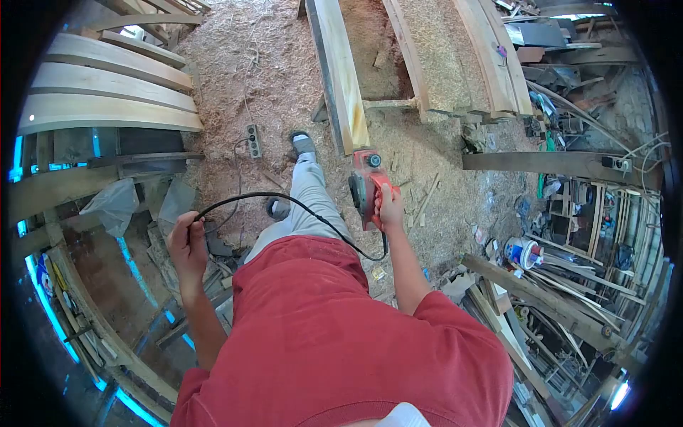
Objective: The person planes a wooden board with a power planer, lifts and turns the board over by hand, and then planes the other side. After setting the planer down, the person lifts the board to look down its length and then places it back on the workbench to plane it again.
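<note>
A red electric hand planer (367, 186) is in my right hand (388, 209), fingers wrapped round its handle. Its front end is close to the near end of a long pale wooden plank (345, 85), which lies on supports ahead of me. My left hand (188, 245), out to the left, pinches the black power cord (288, 198). From there the cord arcs across in front of my body and loops back to the rear of the planer.
Wood shavings (220, 78) cover the floor. A socket strip (254, 141) with a wire lies left of my foot. Stacked boards (117, 78) stand at the left. More long boards (491, 57) lie ahead right. A white bucket (523, 252) and scrap wood crowd the right side.
</note>
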Demonstrator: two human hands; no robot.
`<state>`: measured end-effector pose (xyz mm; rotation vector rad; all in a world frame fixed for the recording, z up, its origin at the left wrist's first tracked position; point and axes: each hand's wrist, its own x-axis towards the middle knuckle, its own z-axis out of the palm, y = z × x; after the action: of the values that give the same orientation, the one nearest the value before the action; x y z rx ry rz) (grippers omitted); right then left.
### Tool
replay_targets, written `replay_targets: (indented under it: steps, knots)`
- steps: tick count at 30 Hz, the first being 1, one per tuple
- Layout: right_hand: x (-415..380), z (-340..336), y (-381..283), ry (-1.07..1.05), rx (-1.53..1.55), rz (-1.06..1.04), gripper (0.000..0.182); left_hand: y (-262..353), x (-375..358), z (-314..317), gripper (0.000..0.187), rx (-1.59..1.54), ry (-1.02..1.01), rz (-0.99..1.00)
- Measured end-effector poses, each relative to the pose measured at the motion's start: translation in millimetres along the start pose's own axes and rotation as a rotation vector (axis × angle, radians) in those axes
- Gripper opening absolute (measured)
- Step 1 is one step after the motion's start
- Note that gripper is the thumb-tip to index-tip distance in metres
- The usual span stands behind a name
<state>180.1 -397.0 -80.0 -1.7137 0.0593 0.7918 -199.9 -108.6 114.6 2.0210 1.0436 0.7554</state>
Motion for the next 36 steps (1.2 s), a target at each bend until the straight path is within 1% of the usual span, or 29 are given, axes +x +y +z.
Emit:
replay_targets:
  steps: [4,10,17,19,22,26,28,31,34,36]
  knots:
    - [1,0,-1,0.010,0.023,0.050,0.040,3,6,5,0.022,-0.082,-0.032,-0.058]
    - [12,4,-6,0.021,0.013,0.052,0.039,8,16,15,0.026,-0.124,-0.031,-0.081]
    - [13,14,-18,0.029,0.017,0.087,0.038,-1,24,17,0.025,-0.152,-0.050,-0.118]
    - [18,16,-17,0.021,0.052,0.077,0.038,-5,29,19,0.031,-0.159,-0.056,-0.098]
    - [23,17,-18,0.010,0.036,0.079,0.039,0,36,20,0.031,-0.105,-0.052,-0.050]
    - [33,19,-18,-0.014,-0.007,0.058,0.040,-1,43,21,0.031,-0.111,-0.063,-0.039]
    - [35,23,-22,-0.013,-0.030,0.064,0.040,-3,47,21,0.031,-0.047,-0.061,-0.022]
    - [40,33,-30,0.034,0.024,0.057,0.039,0,52,21,0.031,-0.095,-0.077,-0.071]
    - [55,39,-39,0.011,0.017,0.072,0.039,-5,59,26,0.030,-0.143,-0.033,-0.072]
    - [62,43,-42,0.012,0.014,0.068,0.040,-7,63,25,0.029,-0.138,-0.047,-0.061]
